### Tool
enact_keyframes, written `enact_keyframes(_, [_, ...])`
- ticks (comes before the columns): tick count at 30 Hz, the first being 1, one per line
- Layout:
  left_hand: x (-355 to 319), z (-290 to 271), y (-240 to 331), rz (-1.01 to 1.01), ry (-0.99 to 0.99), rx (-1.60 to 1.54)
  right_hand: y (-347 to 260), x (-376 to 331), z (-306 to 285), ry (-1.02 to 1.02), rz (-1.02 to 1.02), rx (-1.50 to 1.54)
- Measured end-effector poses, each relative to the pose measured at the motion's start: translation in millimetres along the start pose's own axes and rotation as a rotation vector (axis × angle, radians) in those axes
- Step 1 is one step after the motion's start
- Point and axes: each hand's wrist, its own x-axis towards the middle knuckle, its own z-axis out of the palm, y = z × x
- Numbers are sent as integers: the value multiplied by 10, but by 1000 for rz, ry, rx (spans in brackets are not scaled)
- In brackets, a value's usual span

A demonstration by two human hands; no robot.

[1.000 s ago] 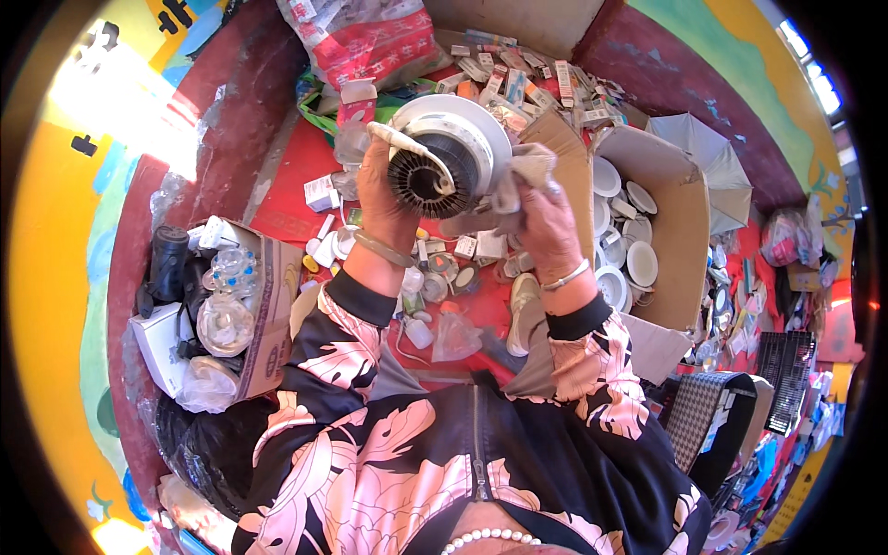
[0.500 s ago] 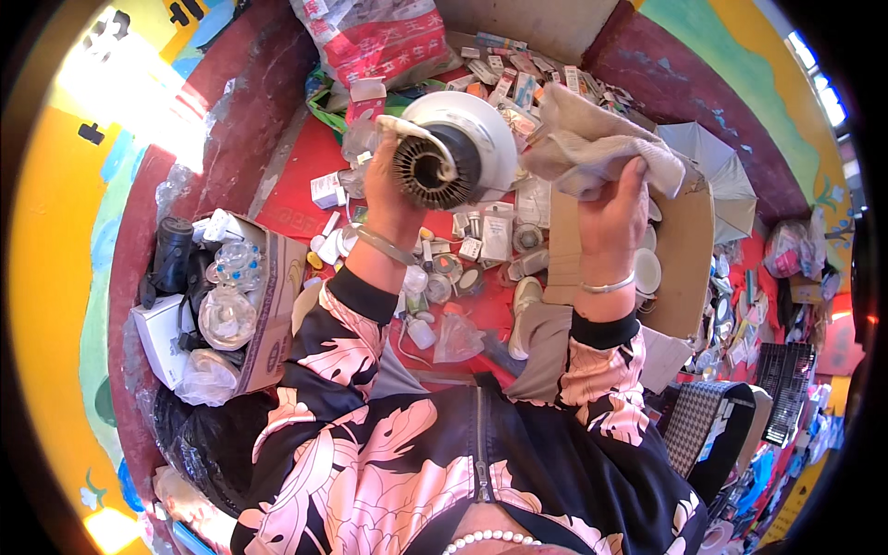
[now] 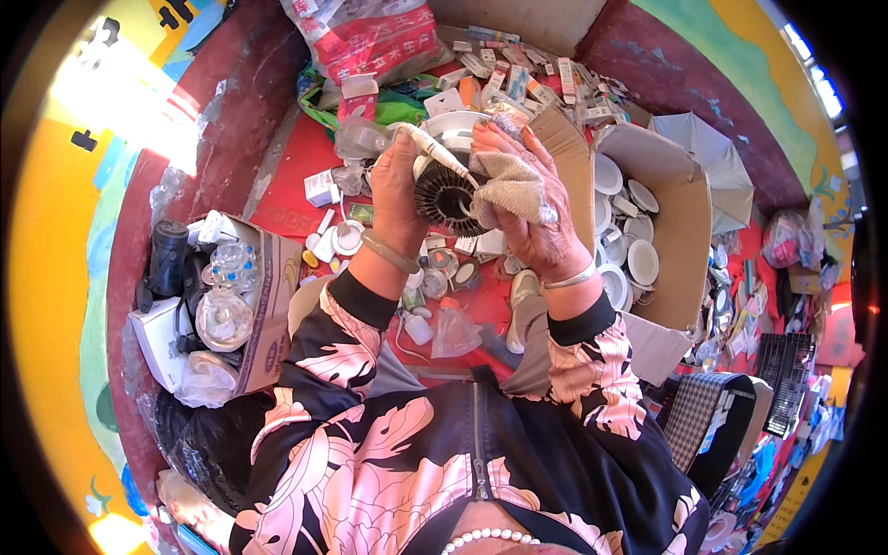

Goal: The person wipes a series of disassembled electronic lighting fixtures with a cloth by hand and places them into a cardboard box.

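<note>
My left hand (image 3: 398,185) grips a round downlight (image 3: 446,196) by its side. The lamp has a black finned heat sink facing me, a white rim (image 3: 453,120) on its far side and a white cable (image 3: 435,148) looped across the fins. A greyish cloth (image 3: 514,185) is bunched in my right hand (image 3: 544,217), whose fingers press it against the lamp's right side. Part of the rim is hidden behind my right fingers and the cloth.
To the right stands an open cardboard box (image 3: 680,305) of round white lamps (image 3: 642,262). A carton (image 3: 268,324) of mixed goods is at left. Small boxes (image 3: 518,81) pile up at the back, below a red-and-white sack (image 3: 375,42). Loose parts litter the red floor (image 3: 476,310).
My right hand has moved left with the cloth, from beside the lamp onto it. The lamp has tilted, so its white rim shows less. The cardboard box's inside is more visible.
</note>
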Motion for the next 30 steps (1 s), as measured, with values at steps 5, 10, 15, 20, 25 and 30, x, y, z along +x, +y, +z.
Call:
enact_keyframes(5, [54,-84,-44,-7,78,-114,52,-73,53,-11,18,24])
enact_keyframes(10, [229,-345,9,10,87,-234,-11,-123,143,-64,41,-2])
enact_keyframes(15, [294,-417,-7,47,67,-229,79,-186,60,322,551,1135])
enact_keyframes(20, [206,-270,70,61,74,-131,107,-100,-48,746,580,1083])
enact_keyframes(25, [169,-159,46,110,82,-42,-19,-127,118,421,514,719])
enact_keyframes(30, [77,-79,-4,113,15,85,42,-193,193,534,401,375])
